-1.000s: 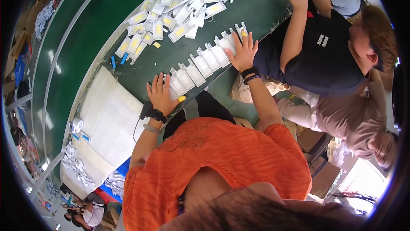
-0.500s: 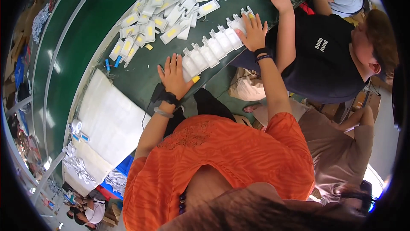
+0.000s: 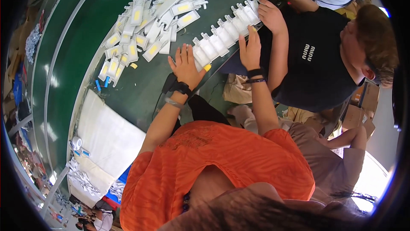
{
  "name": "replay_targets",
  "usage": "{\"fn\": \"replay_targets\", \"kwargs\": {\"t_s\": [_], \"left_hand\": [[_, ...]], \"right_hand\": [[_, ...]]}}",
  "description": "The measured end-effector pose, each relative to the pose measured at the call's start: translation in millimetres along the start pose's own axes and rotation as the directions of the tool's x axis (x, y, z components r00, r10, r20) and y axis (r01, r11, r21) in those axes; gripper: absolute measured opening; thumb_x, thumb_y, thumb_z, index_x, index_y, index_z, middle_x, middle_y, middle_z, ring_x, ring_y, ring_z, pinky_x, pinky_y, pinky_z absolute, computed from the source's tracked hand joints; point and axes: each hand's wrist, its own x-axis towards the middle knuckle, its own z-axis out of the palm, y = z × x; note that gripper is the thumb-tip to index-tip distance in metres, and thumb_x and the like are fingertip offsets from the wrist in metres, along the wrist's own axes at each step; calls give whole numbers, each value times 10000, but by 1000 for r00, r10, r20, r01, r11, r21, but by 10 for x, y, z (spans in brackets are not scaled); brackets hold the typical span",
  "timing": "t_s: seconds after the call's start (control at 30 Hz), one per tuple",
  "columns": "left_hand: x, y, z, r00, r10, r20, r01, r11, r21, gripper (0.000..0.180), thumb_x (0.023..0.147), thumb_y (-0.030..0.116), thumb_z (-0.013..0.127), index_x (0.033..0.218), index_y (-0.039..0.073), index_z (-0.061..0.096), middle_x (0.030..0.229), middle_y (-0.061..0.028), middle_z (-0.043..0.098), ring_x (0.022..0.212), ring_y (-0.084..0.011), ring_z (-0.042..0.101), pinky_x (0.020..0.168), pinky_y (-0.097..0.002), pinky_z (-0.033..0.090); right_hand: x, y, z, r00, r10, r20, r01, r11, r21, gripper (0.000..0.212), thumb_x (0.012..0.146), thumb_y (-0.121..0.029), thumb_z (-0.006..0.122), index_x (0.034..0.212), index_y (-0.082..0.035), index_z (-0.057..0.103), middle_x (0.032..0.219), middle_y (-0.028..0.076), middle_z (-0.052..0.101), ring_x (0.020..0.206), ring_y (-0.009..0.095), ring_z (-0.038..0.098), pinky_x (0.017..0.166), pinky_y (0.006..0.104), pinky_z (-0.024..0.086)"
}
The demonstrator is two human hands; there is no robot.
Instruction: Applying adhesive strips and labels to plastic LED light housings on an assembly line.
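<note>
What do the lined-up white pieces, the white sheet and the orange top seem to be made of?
White pieces: probably moulded plastic, smooth with a slight gloss, given their crisp, matching shapes.
White sheet: perhaps cloth or thin foam, from its matte, pale surface; unclear which.
Orange top: likely thin fabric, tone-on-tone patterned, shown by its soft folds.

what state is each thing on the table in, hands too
Row of white parts: lined up side by side
Left hand: open, fingers spread, at the row's left end
Right hand: open, beside the row
Pile of white parts: heaped loosely
White sheet: spread out
</note>
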Motion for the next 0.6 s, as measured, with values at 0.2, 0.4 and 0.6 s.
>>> {"fn": "replay_targets", "kwargs": {"t_s": [0.2,0.4,0.6], "left_hand": [[219,196,78,1000,8,15,-8,1000,0,974,694,499,754,1453,49,342,1508,-130,348,1386,-319,305,1084,-653,165],[206,223,12,999,-26,46,26,1000,-10,978,699,475,762,1464,55,319,1507,-145,336,1399,-323,285,1098,-655,123],[65,121,-189,998,50,-45,-56,989,-136,823,775,397,721,1443,72,367,1508,-140,340,1401,-333,285,1124,-598,134]], "right_hand": [[-316,37,-8,983,168,76,-173,982,69,490,960,-266,566,1313,58,467,1299,315,505,1207,463,486,1028,472,389],[-311,135,-26,964,233,125,-240,969,50,516,978,-312,525,1334,53,446,1338,303,482,1256,440,450,1057,472,355],[-346,44,-4,966,219,135,-233,968,97,511,985,-309,510,1340,51,439,1351,286,477,1267,433,441,1061,475,348]]}}
